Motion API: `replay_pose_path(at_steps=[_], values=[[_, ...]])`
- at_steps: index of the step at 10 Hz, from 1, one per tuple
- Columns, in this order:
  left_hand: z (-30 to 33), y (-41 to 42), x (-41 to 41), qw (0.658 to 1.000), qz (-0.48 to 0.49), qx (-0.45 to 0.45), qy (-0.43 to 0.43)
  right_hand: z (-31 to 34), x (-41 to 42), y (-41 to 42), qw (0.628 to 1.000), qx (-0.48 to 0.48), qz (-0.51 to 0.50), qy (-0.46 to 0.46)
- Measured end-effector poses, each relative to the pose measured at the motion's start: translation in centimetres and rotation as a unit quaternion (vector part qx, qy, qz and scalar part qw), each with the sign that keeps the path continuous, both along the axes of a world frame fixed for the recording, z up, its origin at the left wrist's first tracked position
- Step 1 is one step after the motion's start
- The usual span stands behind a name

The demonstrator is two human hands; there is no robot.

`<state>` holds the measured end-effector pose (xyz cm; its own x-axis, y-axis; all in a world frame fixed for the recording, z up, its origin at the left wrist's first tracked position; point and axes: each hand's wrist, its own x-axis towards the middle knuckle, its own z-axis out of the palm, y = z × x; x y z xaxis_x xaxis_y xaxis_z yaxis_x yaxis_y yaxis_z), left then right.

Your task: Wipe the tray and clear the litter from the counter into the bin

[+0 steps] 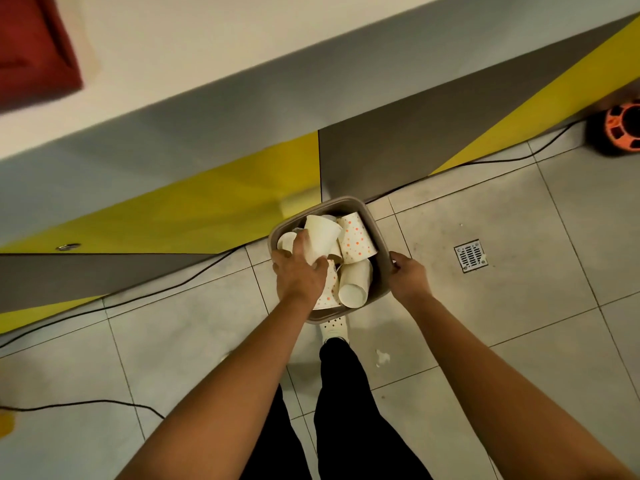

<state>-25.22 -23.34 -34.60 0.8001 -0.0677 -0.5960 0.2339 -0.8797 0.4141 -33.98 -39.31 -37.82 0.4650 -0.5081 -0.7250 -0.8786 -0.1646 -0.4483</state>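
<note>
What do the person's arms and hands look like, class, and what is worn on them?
Both arms are bare to the frame's edge: no sleeves show. The left hand and right hand wear no gloves, and no rings, watch or bands are visible. The fingers are uncovered.

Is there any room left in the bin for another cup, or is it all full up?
The bin is crowded: paper cups are piled to the rim, and the left hand presses a white cup on top. The right hand grips the rim. Bare floor lies between the bin and the floor drain, and on the tiles left of the bin, up to the black cable.
</note>
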Motion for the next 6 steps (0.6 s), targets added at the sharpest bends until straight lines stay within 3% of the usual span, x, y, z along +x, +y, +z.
replay_pose_path(at_steps=[4,6], values=[[1.0,3.2,-0.4,0.993,0.076,-0.085,0.017,0.3,-0.8,0.1,0.999,0.030,-0.026,0.019],[2.9,5.8,-1.2,0.992,0.078,-0.094,0.016,2.7,-2.1,0.9,0.999,-0.051,0.010,0.017]])
